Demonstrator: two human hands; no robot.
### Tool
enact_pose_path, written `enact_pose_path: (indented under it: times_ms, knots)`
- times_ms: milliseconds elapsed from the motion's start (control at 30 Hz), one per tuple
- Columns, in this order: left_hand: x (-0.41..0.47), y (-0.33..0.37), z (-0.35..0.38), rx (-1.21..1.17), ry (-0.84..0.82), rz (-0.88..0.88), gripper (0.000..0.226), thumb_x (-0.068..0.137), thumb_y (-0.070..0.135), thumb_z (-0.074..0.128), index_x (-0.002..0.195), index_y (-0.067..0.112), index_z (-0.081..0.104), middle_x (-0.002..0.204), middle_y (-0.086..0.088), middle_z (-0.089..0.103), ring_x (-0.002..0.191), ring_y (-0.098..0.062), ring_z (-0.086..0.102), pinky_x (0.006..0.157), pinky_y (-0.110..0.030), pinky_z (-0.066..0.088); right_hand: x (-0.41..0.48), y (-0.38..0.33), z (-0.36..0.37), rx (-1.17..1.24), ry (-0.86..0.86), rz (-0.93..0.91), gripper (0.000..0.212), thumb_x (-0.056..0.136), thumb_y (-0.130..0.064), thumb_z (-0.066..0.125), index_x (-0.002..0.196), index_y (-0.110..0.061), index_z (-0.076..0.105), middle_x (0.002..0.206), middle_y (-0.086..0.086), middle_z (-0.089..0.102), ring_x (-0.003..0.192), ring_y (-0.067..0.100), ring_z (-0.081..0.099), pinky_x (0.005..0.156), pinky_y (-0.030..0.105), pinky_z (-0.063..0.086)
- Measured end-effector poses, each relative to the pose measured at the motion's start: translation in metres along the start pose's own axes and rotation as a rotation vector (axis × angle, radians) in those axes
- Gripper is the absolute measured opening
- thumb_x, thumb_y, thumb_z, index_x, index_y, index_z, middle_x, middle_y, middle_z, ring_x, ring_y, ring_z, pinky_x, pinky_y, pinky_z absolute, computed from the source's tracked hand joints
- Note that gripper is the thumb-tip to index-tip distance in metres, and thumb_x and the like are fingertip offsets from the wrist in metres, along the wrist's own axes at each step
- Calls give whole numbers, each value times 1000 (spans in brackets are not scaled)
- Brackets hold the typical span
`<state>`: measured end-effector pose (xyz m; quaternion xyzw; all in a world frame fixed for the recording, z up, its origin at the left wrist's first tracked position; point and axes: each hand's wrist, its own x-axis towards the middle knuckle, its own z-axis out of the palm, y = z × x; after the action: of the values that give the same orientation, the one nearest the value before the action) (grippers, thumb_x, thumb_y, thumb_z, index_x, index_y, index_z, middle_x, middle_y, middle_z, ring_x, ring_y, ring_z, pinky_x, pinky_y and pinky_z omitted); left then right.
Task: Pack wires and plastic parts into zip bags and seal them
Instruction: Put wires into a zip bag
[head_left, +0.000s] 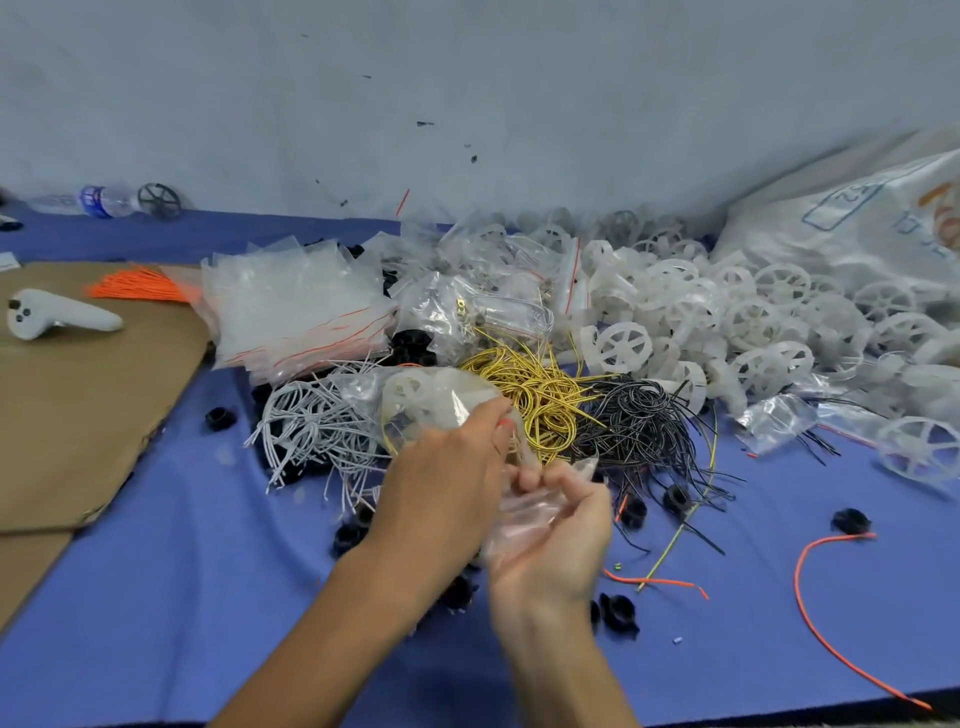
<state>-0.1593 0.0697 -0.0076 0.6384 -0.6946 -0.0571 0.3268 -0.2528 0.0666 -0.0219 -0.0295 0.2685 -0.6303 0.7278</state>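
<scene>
The left hand (441, 478) pinches the red-striped edge of a clear plastic zip bag (441, 402). The right hand (550, 545) curls its fingers (524, 479) round its crumpled other end. I cannot tell whether it is sealed. Inside lies a white spoked plastic wheel (410, 389). Beyond the fingers sit a few filled bags (483, 296), but loose yellow wires (540, 395), black wires (639, 421), white wires (311, 421), heaped white wheels (753, 312) and empty bags (296, 306) lie on the blue worktop (156, 571). Most of the packing seems left.

Blue-clothed table (182, 597) bears wires (540, 395), wheels (727, 312), bags (296, 306)
</scene>
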Motion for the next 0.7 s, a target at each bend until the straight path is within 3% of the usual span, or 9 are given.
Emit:
enact_pose_path:
  times_ms: [67,133,167,267,367,433,500,600,700]
  knots:
    - [-1,4,4,51,4,37,33,103,42,35,133,36,49,88,-6,73,84,-35,66,64,-37,41,5,18,-9,-559,-35,-97,60,99,-4,27,43,-14,46,72,-8,41,65,-1,39,76,10,30]
    - [-2,5,3,74,30,65,32,103,41,38,132,35,50,83,-5,72,77,-34,66,59,-34,36,-6,30,-21,-882,-112,-352,51,97,6,32,66,-21,61,80,-16,60,69,-8,50,69,8,39]
    - [-2,4,2,86,42,82,31,102,40,41,130,34,53,78,-4,72,72,-34,66,57,-33,34,-10,32,-29,-1010,-174,-489,47,97,7,35,85,-28,64,93,-22,65,83,-10,56,77,9,43]
    - [-6,2,0,149,13,109,28,102,38,45,128,34,54,75,-3,71,70,-31,66,55,-33,40,-4,29,-54,-1531,-323,-757,25,96,-2,50,108,-21,61,116,-6,61,106,18,55,93,38,45]
    - [-11,0,0,149,-30,83,30,102,39,43,131,37,49,83,0,72,75,-29,67,61,-36,47,-2,18,-69,-1982,-358,-702,39,91,-28,54,130,-23,52,130,-5,45,108,24,48,90,35,41]
    - [-14,-1,2,191,-38,103,28,99,37,52,127,36,54,78,3,72,69,-26,67,55,-33,47,-10,13,-72,-2077,-429,-610,36,94,-35,48,129,-28,45,125,-7,42,108,23,50,80,36,40]
    - [-17,0,3,220,-50,104,27,98,36,54,124,36,53,81,3,72,72,-27,68,55,-33,46,-11,6,-70,-2032,-442,-605,25,96,-26,47,121,-25,48,118,-4,48,105,24,52,79,38,41]
    - [-19,-7,6,222,-67,96,30,101,38,44,131,37,46,92,2,73,82,-31,68,60,-38,47,-12,-10,-63,-1848,-386,-609,19,95,-7,47,97,-23,57,97,-4,59,92,13,54,81,35,45]
    - [-21,-9,3,233,-65,104,33,102,39,41,135,37,45,93,4,73,82,-28,68,59,-36,44,-17,-24,-51,-1407,-316,-308,28,97,-1,45,91,-16,69,88,9,68,80,15,60,73,38,50]
